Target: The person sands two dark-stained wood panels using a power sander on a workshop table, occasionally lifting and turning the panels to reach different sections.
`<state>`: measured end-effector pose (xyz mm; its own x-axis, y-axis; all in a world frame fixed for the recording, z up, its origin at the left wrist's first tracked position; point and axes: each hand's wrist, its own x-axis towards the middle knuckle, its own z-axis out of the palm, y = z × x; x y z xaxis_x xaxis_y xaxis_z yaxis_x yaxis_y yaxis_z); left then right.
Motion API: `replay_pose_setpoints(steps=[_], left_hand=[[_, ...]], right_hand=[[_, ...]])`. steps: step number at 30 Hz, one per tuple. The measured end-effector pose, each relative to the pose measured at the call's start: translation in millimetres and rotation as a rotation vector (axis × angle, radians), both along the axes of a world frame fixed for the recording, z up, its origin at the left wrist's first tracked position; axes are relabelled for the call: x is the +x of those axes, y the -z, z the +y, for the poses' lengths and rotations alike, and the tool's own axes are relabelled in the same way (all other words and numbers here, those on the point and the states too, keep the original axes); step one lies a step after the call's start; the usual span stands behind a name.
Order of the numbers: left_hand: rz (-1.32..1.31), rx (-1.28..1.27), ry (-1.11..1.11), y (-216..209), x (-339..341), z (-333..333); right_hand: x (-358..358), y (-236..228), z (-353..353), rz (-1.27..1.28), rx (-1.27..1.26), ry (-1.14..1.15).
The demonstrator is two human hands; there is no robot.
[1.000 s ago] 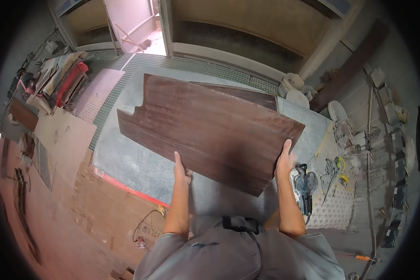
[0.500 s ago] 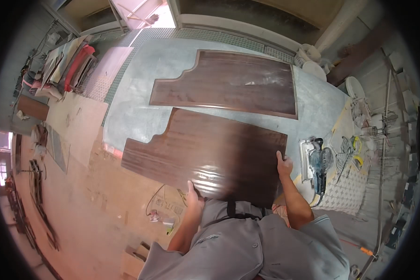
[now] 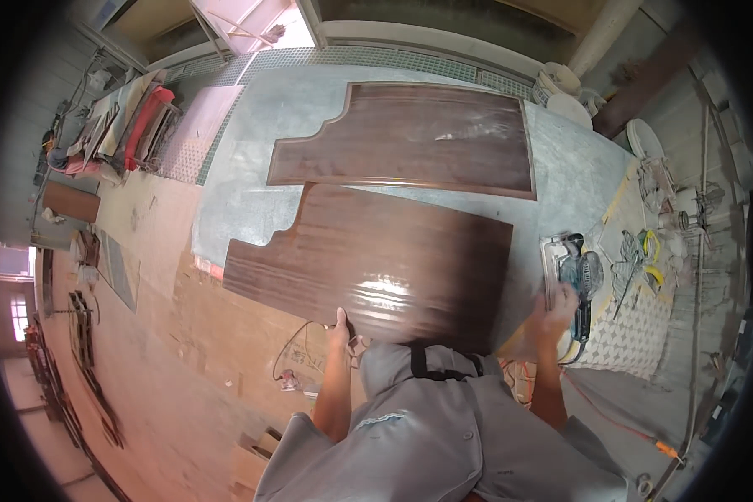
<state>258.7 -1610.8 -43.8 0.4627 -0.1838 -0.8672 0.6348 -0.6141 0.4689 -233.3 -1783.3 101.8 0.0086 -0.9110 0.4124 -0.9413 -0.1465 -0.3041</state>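
Observation:
A dark brown wooden panel [image 3: 376,259] with a curved, stepped left end rests on the table close to my body. My left hand [image 3: 340,328] holds its near edge, thumb on top and the other fingers mostly hidden. Off the panel's right side, my right hand [image 3: 554,314] is smeared by motion beside an electric sander [image 3: 576,280] with a dark and teal body and a flat pad. Whether my fingers touch the sander is unclear. Beyond lies a second, matching brown panel [image 3: 418,138] with a glossy streak.
The pale blue-grey tabletop [image 3: 243,167] carries both panels. Pliers-like tools with yellow handles [image 3: 651,259] lie at the right near a patterned pad [image 3: 636,339]. White buckets [image 3: 558,84] stand at the far right; stacked boards [image 3: 117,125] lean at the left. An orange cable [image 3: 619,422] runs lower right.
My right hand has let go of the near panel's right edge and moved right to the sander. The near panel's right side has come down slightly. My left hand keeps its grip.

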Motion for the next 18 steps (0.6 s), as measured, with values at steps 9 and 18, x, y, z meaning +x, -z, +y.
replay_pose_setpoints(steps=[9, 18], left_hand=[[-0.133, -0.029, -0.084, -8, -9, -3], [-1.223, 0.059, 0.342, -80, -84, -36]], right_hand=[[-132, -24, -14, -0.654, 0.703, 0.216], [-141, -22, -53, -0.940, 0.915, 0.232]])
